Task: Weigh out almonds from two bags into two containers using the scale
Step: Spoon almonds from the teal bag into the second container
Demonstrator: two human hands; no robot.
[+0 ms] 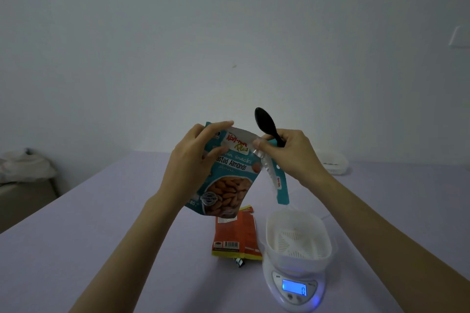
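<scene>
The lavender table [101,249] has wide open room across its left half, and above its middle the teal almond bag [229,185] is held up, the left hand [193,160] gripping its top left and the right hand [290,155] pinching the half-torn top strip [278,185] with a black spoon [264,122] clasped in the same fingers. Near right, a white slotted container [297,234] sits empty on the lit scale [292,290], with an orange bag [236,234] lying flat just left of it. A second white container [333,164] stands far right, its contents unclear.
</scene>
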